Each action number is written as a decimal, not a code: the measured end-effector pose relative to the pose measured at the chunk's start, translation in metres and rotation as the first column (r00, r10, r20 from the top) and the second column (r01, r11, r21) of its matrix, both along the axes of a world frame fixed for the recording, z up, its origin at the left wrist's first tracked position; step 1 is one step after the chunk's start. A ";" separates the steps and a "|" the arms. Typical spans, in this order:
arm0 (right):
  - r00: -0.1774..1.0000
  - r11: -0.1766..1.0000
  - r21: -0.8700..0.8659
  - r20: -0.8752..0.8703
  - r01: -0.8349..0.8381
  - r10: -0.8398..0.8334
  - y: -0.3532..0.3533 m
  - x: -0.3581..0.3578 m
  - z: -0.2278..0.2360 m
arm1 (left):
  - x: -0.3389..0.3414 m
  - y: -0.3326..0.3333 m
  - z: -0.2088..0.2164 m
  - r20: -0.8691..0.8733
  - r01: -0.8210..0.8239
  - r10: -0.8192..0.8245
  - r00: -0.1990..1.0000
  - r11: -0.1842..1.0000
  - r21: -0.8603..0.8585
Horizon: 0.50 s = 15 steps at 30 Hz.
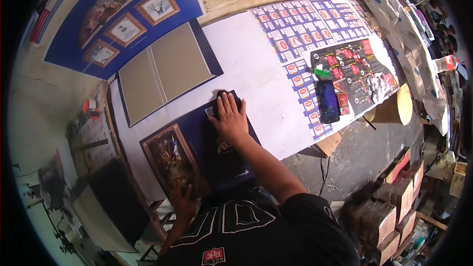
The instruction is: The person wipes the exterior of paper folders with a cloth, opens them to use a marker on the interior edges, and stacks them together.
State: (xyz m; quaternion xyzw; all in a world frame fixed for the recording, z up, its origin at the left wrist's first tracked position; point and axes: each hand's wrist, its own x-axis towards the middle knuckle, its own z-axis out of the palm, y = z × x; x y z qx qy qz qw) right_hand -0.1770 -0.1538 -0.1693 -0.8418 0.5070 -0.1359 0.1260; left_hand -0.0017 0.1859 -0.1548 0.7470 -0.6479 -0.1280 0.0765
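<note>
A dark blue printed cover (204,143) with a gold-framed picture on its left half lies on the white-topped table, close to my body. My right hand (230,118) lies on its upper right part, fingers stretched out. Under those fingertips a small black thing (221,92) shows at the cover's far edge; its kind is hard to make out. At the near left corner, my left hand (181,201) rests with fingers apart on the framed picture's lower edge. Beyond lies another cover (162,71), its grey board inside facing up with blue borders.
A blue poster with framed pictures (125,24) leans on the wall at far left. Printed sheets (300,34) cover the table's right side, bearing a phone (327,101), a small red box (343,103) and a green item (320,72). Wrapped bundles (384,212) stand on the floor at right.
</note>
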 end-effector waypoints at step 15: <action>0.970 0.972 -0.127 -0.117 0.200 -0.215 0.019 -0.002 -0.020 | 0.026 0.072 -0.003 -0.121 -0.493 0.480 0.869 0.825 -0.276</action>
